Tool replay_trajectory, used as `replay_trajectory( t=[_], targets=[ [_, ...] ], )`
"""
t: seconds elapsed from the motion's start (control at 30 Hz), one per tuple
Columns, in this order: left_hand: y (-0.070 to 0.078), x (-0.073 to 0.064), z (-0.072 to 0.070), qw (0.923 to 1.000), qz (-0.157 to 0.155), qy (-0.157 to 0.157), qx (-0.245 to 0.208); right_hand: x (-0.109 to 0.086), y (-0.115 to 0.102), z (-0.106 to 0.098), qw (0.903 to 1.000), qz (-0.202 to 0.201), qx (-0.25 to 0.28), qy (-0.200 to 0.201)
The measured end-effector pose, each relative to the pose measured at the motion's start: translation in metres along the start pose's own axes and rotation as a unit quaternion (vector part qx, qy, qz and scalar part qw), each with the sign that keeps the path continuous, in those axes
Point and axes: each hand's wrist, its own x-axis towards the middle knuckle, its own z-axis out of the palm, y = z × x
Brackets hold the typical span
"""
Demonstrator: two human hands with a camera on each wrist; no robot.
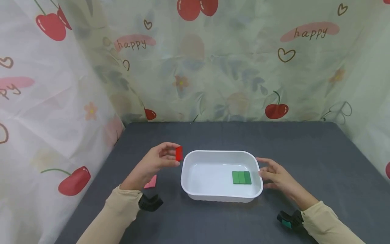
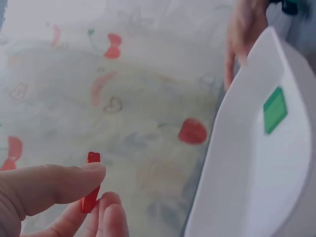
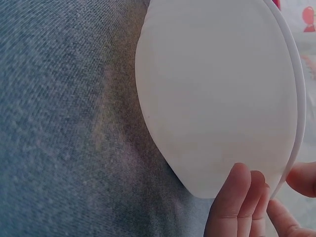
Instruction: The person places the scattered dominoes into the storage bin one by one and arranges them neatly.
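My left hand [image 1: 163,157] pinches a small flat red block [image 1: 178,153] between thumb and fingers, just left of a white plastic basin [image 1: 210,195]. In the left wrist view the red block [image 2: 92,192] stands nearly upright under the thumb tip. At the basin's right end my right hand [image 1: 275,174] holds the rim. The right wrist view has its fingers [image 3: 232,202] against the outer wall and the thumb by the rim. Green blocks [image 1: 241,177] lie side by side on the basin floor, toward the right. Pink blocks [image 1: 150,182] sit on the table, partly hidden by my left wrist.
A dark grey cloth [image 1: 225,223] covers the table. Printed curtains [image 1: 213,74] with cherries and hearts hang behind and at both sides. Each wrist carries a black camera mount [image 1: 150,202].
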Motion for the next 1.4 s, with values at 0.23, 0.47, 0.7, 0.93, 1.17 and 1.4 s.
replay_trajectory(
  t=[0.23,0.47,0.7,0.93,1.17,1.4],
  targets=[
    [-0.005,0.014,0.042,0.9984,-0.01,-0.054,-0.012,0.001,0.001,0.0,0.9999,0.003,0.01,-0.005],
    [-0.013,0.03,0.072,0.9968,-0.024,-0.076,0.003,0.002,0.001,-0.001,0.9999,-0.003,0.01,-0.011],
    [-0.019,0.048,0.095,0.9959,-0.043,-0.075,0.029,0.004,0.001,-0.003,0.9999,-0.007,0.002,-0.013],
    [-0.029,0.063,0.113,0.9943,-0.049,-0.076,0.057,0.004,0.002,-0.005,1.0,0.001,-0.005,-0.008],
    [-0.038,0.075,0.122,0.9924,-0.063,-0.08,0.07,0.004,0.001,-0.005,0.9999,0.0,-0.007,-0.01],
    [-0.041,0.079,0.124,0.9898,-0.067,-0.078,0.099,0.003,0.001,-0.004,0.9999,-0.003,-0.01,-0.007]
  ],
)
